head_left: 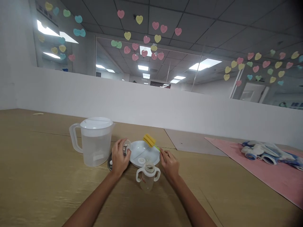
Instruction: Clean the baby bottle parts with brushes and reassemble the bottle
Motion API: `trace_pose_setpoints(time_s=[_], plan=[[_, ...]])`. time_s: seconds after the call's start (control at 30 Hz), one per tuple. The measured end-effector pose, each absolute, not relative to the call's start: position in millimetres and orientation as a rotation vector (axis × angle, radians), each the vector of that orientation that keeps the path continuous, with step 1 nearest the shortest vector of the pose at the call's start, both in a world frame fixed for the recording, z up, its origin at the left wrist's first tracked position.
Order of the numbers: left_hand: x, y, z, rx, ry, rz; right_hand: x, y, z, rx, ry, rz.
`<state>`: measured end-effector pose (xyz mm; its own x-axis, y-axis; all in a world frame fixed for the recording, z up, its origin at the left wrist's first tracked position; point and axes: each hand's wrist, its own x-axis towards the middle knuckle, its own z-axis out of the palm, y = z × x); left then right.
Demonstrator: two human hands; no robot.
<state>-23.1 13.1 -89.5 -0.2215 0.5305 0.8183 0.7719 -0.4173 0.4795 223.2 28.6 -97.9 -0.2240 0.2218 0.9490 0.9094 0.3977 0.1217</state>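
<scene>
Brush with yellow sponge head and green stem (149,140), over white round dish (135,150), pinched by right hand (170,164); likely light, soft-tipped: grip stem. Left hand (120,159) pinches clear domed cap (127,144), probably slick. Clear bottle with white side handles (147,183) on desk (47,179); take handles.

Table (47,195): brown top, thin seams visible. Lidded pitcher (96,148) stands left of centre, upright, handle toward the left edge. White bowl (135,152) sits at mid-surface. Two-handled bottle (147,182) stands upright, open, on the near side of the bowl. Dark round item (110,162), partly hidden, lies between pitcher and bowl. Pale scrap (38,113) lies near the far left corner. Grey sheet (194,143) lies along the far edge; pink mat (262,171) covers the right side.
</scene>
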Motion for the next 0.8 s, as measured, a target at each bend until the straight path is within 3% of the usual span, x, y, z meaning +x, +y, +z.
trace_pose_setpoints(time_s=[0.37,0.6,0.8], plan=[[-40,32,-104,-2.079,-2.159,-1.154,225,34,-100,-1.125,-1.72,-0.857],[-21,19,-84,-2.169,-1.598,-1.393,226,35,-98,-1.199,-1.725,-0.843],[17,23,-69,-2.689,-1.535,-0.927,226,31,-94,-1.251,-1.719,-0.804]])
